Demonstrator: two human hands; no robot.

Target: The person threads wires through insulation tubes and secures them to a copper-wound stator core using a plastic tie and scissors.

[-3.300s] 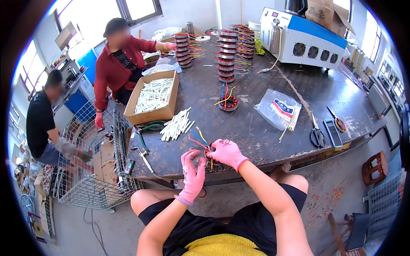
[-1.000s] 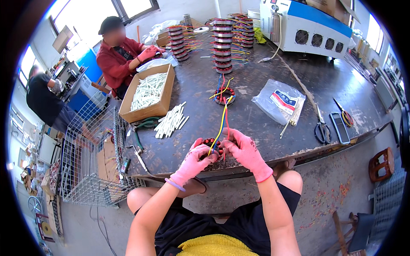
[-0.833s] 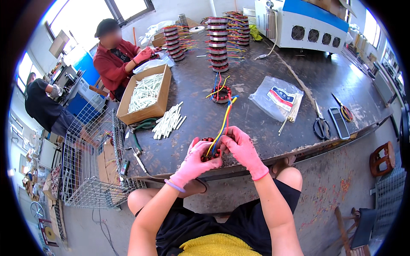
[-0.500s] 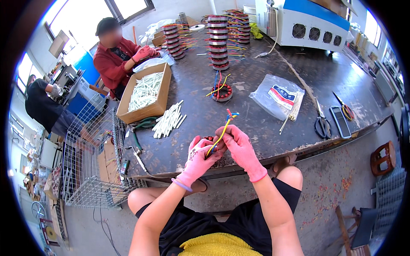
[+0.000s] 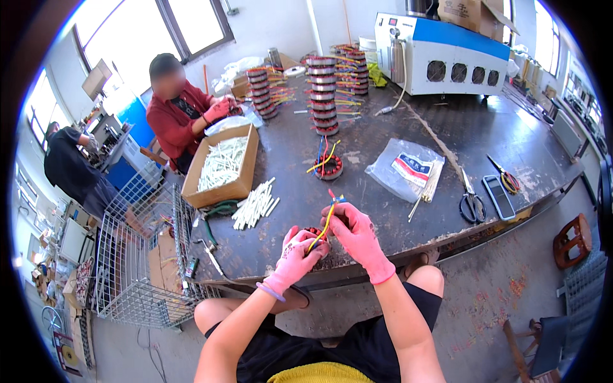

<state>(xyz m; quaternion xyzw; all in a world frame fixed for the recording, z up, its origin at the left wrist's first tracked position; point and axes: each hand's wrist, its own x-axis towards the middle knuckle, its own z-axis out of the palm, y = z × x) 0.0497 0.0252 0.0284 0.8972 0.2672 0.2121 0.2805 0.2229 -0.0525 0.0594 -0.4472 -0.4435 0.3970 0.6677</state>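
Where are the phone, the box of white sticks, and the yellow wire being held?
Phone (image 5: 498, 198), head view: its screen.
Box of white sticks (image 5: 220, 193), head view: its front wall.
Yellow wire (image 5: 327, 225), head view: its exposed middle.

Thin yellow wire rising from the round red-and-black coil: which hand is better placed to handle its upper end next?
Probably the right pink-gloved hand: its grip is close to the upper end of the yellow wire, while the left pink-gloved hand holds the red-and-black coil.

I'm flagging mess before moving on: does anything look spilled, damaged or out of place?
Yes: colourful scraps lie scattered on the floor at right, like litter; the table also looks worn along its near edge.
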